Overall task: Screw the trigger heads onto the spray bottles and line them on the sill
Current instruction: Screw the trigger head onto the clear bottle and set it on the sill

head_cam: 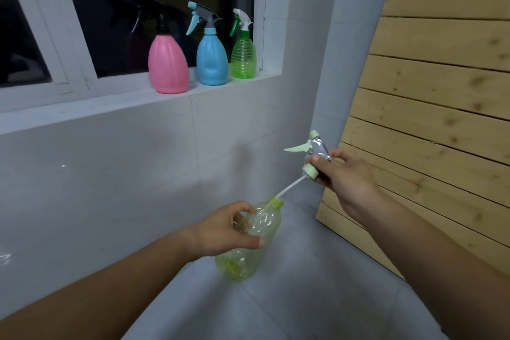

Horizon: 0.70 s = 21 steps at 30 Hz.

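L hand [229, 232] wrapped round yellow-green bottle [248, 246], neck tilted up-right. R hand [345, 174] pinching trigger head [313, 156], off bottle; dip tube [289, 188] tip entering neck. On sill [82, 110]: pink bottle [168, 63], blue bottle [212, 59], green bottle [243, 56], all upright w/ heads on, in row near window corner.

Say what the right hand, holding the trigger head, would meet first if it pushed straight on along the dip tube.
Probably the yellow-green bottle's neck: the right hand aims the trigger head down-left, and the dip tube already reaches that opening, held by the left hand. Depth looks aligned, not certain.
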Each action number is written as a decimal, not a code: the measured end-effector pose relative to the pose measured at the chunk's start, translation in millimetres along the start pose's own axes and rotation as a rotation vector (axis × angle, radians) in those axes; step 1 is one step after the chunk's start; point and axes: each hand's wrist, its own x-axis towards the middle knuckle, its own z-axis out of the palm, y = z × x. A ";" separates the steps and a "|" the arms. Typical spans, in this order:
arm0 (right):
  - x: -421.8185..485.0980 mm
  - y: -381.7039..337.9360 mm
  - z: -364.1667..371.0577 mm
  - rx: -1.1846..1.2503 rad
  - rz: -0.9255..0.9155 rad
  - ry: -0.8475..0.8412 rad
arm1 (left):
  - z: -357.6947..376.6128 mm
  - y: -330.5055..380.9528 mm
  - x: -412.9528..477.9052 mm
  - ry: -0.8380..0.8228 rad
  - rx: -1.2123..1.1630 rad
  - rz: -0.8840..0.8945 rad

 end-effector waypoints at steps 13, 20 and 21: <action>-12.5 21.9 21.1 -0.173 -0.004 -0.213 | 2.3 2.4 1.7 -0.034 -0.078 0.025; -16.0 27.1 28.7 -0.124 0.058 -0.276 | 1.0 3.0 -1.9 -0.027 -0.090 0.035; -16.6 27.8 29.9 -0.122 0.065 -0.280 | 1.3 2.6 -1.9 -0.030 -0.088 0.034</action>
